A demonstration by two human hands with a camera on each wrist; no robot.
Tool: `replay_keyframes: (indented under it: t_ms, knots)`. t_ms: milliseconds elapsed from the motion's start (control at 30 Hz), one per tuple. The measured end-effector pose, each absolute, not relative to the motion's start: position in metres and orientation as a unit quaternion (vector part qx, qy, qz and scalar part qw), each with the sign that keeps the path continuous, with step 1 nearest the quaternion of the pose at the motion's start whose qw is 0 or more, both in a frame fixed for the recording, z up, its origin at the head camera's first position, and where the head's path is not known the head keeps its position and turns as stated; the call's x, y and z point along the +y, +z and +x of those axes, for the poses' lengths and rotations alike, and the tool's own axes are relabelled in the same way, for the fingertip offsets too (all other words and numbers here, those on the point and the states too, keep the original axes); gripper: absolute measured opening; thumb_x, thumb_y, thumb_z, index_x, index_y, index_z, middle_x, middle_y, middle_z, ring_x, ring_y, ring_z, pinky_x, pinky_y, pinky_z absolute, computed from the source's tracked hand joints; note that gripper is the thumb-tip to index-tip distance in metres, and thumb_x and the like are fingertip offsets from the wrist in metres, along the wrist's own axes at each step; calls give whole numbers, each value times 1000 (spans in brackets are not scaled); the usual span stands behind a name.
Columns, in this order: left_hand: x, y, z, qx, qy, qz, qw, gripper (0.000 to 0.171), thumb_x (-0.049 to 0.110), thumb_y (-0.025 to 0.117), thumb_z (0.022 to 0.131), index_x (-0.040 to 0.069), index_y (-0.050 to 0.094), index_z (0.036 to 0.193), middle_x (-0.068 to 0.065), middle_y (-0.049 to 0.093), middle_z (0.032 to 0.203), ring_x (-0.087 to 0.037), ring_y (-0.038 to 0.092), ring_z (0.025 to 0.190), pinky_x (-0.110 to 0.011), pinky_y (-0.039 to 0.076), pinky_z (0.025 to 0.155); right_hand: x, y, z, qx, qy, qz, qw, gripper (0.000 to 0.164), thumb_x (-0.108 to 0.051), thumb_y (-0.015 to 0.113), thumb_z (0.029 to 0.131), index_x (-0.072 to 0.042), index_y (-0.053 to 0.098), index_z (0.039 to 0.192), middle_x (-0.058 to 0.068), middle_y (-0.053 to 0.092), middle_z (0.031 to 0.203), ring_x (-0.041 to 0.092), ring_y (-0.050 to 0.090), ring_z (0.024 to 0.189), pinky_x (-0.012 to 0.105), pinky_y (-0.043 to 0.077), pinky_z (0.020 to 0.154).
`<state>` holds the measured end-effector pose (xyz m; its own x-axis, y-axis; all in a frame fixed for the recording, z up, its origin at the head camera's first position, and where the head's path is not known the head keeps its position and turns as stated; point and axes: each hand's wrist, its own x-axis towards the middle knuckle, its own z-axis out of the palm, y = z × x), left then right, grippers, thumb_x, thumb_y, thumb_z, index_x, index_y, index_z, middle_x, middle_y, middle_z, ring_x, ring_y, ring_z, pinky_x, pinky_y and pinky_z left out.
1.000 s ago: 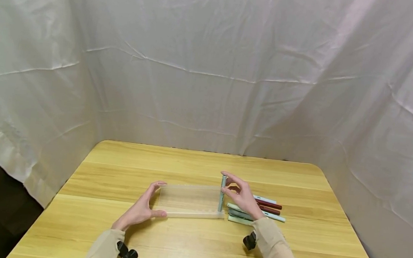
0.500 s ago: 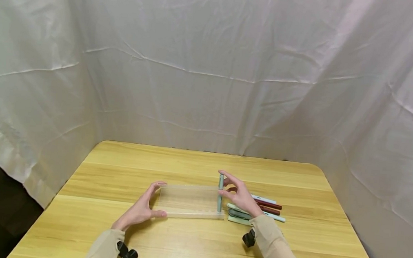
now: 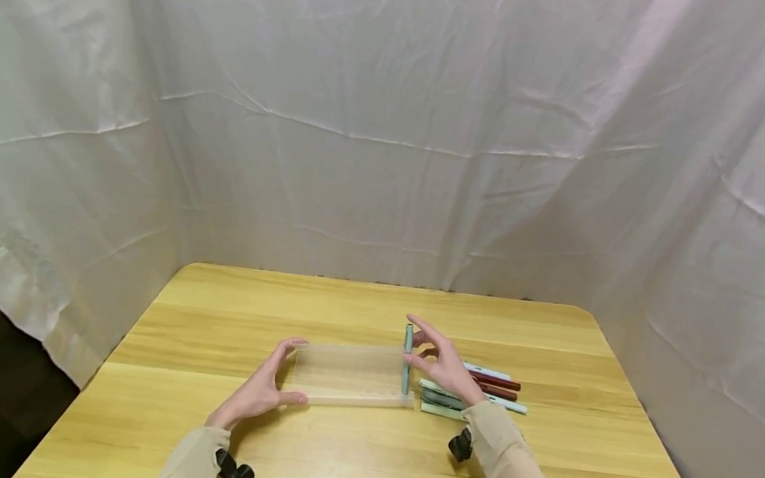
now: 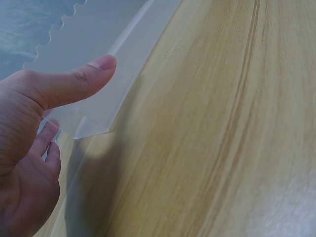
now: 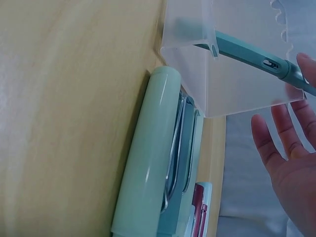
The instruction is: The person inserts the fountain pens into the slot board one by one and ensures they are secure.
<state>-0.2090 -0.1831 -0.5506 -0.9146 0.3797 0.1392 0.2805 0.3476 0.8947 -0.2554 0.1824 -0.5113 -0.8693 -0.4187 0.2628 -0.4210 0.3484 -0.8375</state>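
Observation:
A translucent frosted plastic pen stand (image 3: pixel 346 372) lies lengthwise across the table, with scalloped notches along one edge that show in both wrist views. My left hand (image 3: pixel 262 382) grips its left end, thumb on the front wall (image 4: pixel 126 69) and fingers round behind. At the right end, my right hand (image 3: pixel 443 362) pinches a teal pen (image 3: pixel 406 370) between thumb and fingers, its index finger over the pen's top. The pen (image 5: pixel 247 53) slants across the stand, its lower end inside the front trough and its upper part close by the notched edge.
Just right of the stand lie several loose pens: a light green pen (image 5: pixel 148 153) nearest, then teal, dark red (image 3: pixel 502 394) and light blue ones (image 3: pixel 488 370). The right forearm passes over part of them. A pale curtain (image 3: pixel 386 194) hangs behind the wooden table (image 3: pixel 350 456).
My right hand has shifted the teal pen slightly left, to the right end of the stand. The left hand and the stand have stayed in place.

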Motion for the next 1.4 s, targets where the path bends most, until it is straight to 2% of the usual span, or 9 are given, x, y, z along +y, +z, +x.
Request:
replay_keyframes:
  t_ms: [167, 333, 533, 667, 800, 1133, 1400]
  knots:
    - [-184, -552, -209, 819, 535, 205, 44, 96, 14, 86, 75, 4, 30, 152, -24, 27, 162, -53, 18, 150, -75, 12, 118, 183, -512, -254, -820, 512, 254, -1, 68, -6, 69, 93, -7, 38, 154, 23, 62, 124, 43, 58, 109, 30, 57, 83]
    - [-183, -551, -209, 818, 537, 201, 45, 95, 14, 86, 74, 5, 32, 151, -25, 27, 162, -54, 18, 150, -76, 12, 118, 187, -511, -253, -817, 518, 255, -3, 68, -1, 68, 93, 2, 36, 153, 30, 60, 124, 51, 55, 108, 32, 58, 83]
    - [-183, -550, -208, 819, 535, 201, 47, 95, 14, 87, 74, 5, 32, 151, -25, 27, 162, -54, 19, 150, -75, 12, 118, 195, -509, -252, -813, 527, 249, 2, 67, -6, 71, 92, -7, 41, 152, 27, 61, 126, 41, 57, 107, 27, 57, 85]
    - [-183, -550, -209, 819, 534, 203, 44, 95, 14, 87, 74, 5, 32, 151, -25, 27, 162, -54, 19, 150, -75, 12, 118, 204, -510, -253, -811, 532, 244, 3, 63, -9, 71, 93, -9, 44, 150, 29, 60, 126, 38, 57, 107, 26, 57, 86]
    - [-183, -550, -209, 821, 531, 205, 44, 95, 15, 86, 74, 5, 31, 151, -25, 27, 162, -54, 19, 150, -75, 12, 118, 213, -513, -253, -813, 531, 239, 5, 59, -9, 70, 94, -9, 47, 148, 30, 60, 125, 40, 58, 107, 27, 58, 86]
    - [-185, -550, -209, 821, 530, 208, 37, 95, 15, 87, 74, 6, 32, 151, -25, 29, 162, -54, 19, 150, -75, 12, 118, 228, -513, -253, -828, 509, 234, 25, 55, -11, 70, 94, -3, 50, 144, 30, 60, 121, 35, 61, 104, 28, 59, 84]
    - [-184, -553, -210, 818, 533, 213, 47, 96, 16, 87, 74, 5, 31, 152, -25, 28, 162, -53, 19, 150, -73, 12, 120, 242, -522, -256, -829, 517, 212, 16, 40, -5, 71, 92, -2, 58, 130, 26, 64, 112, 38, 61, 99, 27, 58, 79]
